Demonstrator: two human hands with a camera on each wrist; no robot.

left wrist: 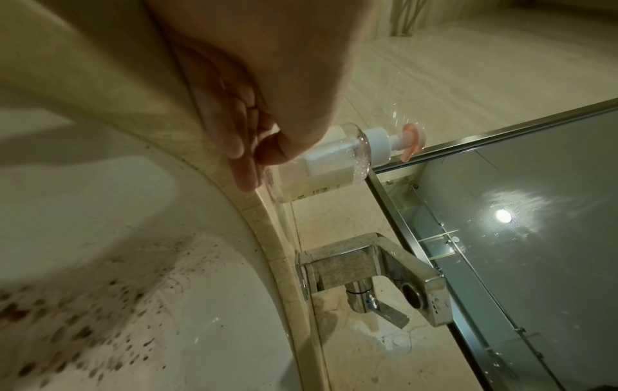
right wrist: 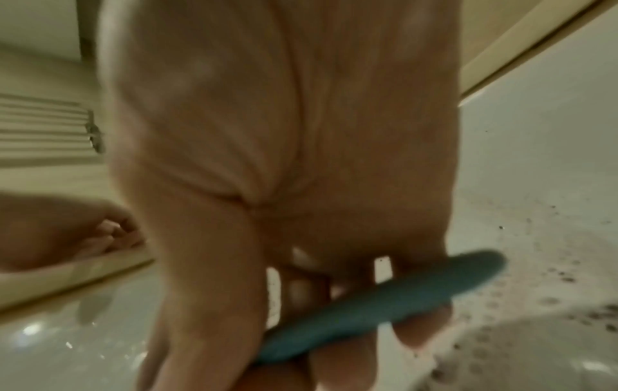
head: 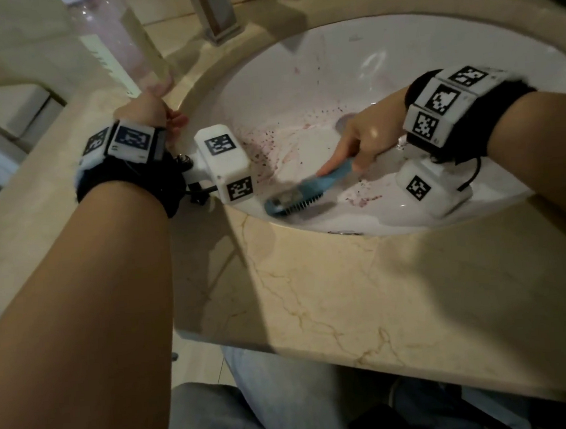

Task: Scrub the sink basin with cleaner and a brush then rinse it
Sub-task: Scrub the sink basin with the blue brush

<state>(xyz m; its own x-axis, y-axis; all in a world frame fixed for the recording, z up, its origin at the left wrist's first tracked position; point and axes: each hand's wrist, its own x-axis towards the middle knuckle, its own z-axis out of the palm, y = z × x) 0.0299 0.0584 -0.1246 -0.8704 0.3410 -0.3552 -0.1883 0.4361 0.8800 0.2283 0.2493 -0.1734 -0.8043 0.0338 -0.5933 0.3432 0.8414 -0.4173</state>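
The white sink basin carries purple-brown speckles and smears on its left wall and floor, which also show as dark speckles in the left wrist view. My right hand is down in the basin and grips the handle of a blue brush, forefinger laid along it. The dark bristles point at the near wall. The right wrist view is blurred, with fingers curled round the blue handle. My left hand rests on the counter rim beside the clear pump bottle of cleaner, holding nothing.
A square chrome faucet stands at the back of the basin, its lever seen from the left wrist. The beige marble counter surrounds the sink. A mirror rises behind the pink-topped bottle.
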